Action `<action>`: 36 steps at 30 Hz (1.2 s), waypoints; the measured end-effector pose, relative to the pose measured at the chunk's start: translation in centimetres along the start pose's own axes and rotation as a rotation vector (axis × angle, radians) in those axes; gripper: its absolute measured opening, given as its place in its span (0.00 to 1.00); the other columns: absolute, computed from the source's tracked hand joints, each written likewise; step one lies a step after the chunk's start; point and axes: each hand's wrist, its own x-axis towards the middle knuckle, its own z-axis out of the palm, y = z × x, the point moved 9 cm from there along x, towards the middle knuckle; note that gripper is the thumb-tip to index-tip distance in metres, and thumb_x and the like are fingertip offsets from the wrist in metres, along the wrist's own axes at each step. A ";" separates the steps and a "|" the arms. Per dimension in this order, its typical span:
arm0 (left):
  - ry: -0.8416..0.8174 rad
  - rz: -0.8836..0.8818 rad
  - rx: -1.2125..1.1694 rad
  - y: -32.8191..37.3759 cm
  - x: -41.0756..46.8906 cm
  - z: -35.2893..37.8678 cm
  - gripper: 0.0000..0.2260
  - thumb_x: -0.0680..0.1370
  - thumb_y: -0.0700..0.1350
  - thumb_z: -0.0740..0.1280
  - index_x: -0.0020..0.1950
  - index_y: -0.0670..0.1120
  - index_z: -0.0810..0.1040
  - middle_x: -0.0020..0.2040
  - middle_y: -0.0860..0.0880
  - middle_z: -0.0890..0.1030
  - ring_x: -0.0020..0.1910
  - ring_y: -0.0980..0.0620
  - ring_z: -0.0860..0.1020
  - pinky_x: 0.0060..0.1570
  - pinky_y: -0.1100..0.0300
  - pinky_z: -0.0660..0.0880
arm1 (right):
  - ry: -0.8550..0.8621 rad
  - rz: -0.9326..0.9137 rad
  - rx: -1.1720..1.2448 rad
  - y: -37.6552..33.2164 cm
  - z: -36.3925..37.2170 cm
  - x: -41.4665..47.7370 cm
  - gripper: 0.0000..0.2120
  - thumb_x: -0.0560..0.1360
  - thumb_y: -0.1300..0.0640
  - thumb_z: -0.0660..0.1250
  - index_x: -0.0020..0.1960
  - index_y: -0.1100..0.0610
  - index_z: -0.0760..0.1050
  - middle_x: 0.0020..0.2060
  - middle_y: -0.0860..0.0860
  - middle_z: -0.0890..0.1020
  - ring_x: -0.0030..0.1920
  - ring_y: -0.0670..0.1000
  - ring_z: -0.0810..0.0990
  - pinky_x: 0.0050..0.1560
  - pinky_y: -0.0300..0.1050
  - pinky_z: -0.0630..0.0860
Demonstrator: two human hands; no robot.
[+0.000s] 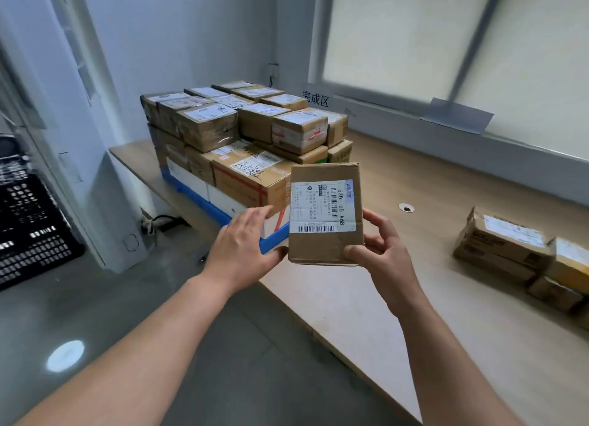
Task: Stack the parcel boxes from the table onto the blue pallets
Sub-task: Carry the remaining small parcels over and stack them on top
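Note:
A small brown parcel box [325,245] with a white barcode label is held upright in the air above the table's front edge. My right hand [381,245] grips its right side, thumb on the front face. My left hand [245,244] touches its lower left edge with the thumb, fingers fairly straight. Behind it a blue pallet [204,197] lies on the wooden table [414,298] and carries several layers of taped parcel boxes [242,129].
Several loose parcel boxes [506,250] lie at the table's right side. A black perforated crate [28,221] stands on the grey floor at left. A frosted window and a sill with a sign run behind the table. A cable hole [406,207] is in the tabletop.

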 end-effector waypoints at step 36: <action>0.060 0.060 0.179 -20.6 20.7 -5.7 0.34 0.73 0.56 0.68 0.75 0.50 0.58 0.72 0.51 0.65 0.70 0.52 0.63 0.70 0.56 0.59 | 0.067 0.068 0.013 1.0 17.6 24.8 0.26 0.72 0.58 0.71 0.65 0.43 0.66 0.47 0.51 0.83 0.45 0.50 0.83 0.42 0.46 0.80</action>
